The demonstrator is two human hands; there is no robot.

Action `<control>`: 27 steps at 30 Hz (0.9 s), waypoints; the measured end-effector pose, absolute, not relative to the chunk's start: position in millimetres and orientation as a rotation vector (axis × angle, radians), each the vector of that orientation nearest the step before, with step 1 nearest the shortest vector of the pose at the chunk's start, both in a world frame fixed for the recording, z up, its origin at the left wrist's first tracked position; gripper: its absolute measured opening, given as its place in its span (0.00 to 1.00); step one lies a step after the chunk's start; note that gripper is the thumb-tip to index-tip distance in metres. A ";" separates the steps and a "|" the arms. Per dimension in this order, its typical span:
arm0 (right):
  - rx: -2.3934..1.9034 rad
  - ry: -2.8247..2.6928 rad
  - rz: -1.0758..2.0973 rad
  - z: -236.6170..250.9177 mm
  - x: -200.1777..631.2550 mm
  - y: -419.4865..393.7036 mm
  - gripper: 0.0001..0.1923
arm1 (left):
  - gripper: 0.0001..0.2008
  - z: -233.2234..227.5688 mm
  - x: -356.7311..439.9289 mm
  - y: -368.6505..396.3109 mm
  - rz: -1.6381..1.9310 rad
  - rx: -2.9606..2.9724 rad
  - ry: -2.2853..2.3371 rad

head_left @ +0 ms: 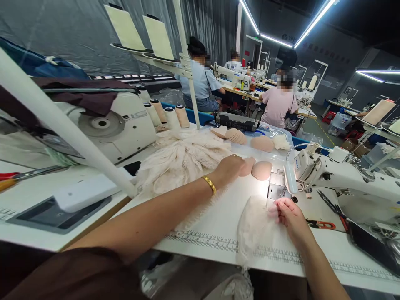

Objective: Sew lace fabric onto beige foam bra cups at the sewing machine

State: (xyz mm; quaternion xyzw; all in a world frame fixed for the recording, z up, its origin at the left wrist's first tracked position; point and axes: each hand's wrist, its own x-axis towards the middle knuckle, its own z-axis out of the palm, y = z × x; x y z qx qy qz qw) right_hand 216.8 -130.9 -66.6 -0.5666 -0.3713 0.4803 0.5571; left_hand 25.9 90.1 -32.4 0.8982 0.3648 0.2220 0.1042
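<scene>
My left hand (pixel 230 168), with a gold bracelet at the wrist, reaches across the white table. Its fingers are closed on the edge of a beige foam bra cup (pixel 248 166); the fingertips are partly hidden. Right beside that one lies another bra cup (pixel 261 171). Pinched between the thumb and fingers of my right hand (pixel 292 214) is a sheer cream lace piece (pixel 254 229), which lies on the table and hangs over its front edge. The lit needle plate (pixel 276 185) of the sewing machine (pixel 331 166) is just behind the lace.
A heap of cream lace (pixel 187 160) lies left of the cups. More bra cups (pixel 236 136) rest in a clear plastic tray (pixel 278 152) behind. Thread cones (pixel 171 118) stand at back left. Snips (pixel 321 224), scissors (pixel 331 204) and a phone (pixel 373 248) lie right. Co-workers sit farther back.
</scene>
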 end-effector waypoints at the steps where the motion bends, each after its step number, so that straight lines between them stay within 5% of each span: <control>1: -1.327 -0.867 1.135 -67.1 216.7 -130.7 0.22 | 0.09 -27.4 24.4 87.5 0.697 2.632 1.086; 6: -1.318 -0.839 1.129 -70.8 216.7 -128.8 0.28 | 0.12 -1.8 13.6 51.1 0.867 2.302 1.018; 10: -1.338 -0.873 1.134 -69.4 214.9 -126.8 0.30 | 0.10 -4.6 8.3 7.4 0.680 1.924 0.807; 15: -1.425 -1.053 1.026 -62.4 206.4 -129.7 0.22 | 0.12 -12.7 17.0 -12.3 0.487 2.132 0.755; 20: -1.454 -1.362 0.893 -45.8 203.9 -146.3 0.14 | 0.17 5.9 36.2 12.5 0.097 2.323 0.156; 23: -1.525 -1.514 0.536 -32.5 207.2 -156.1 0.10 | 0.11 16.3 42.3 25.6 -0.111 2.320 0.095; 27: -1.384 -1.658 -0.239 -25.1 212.6 -155.7 0.09 | 0.05 22.4 34.3 25.3 0.390 2.652 0.235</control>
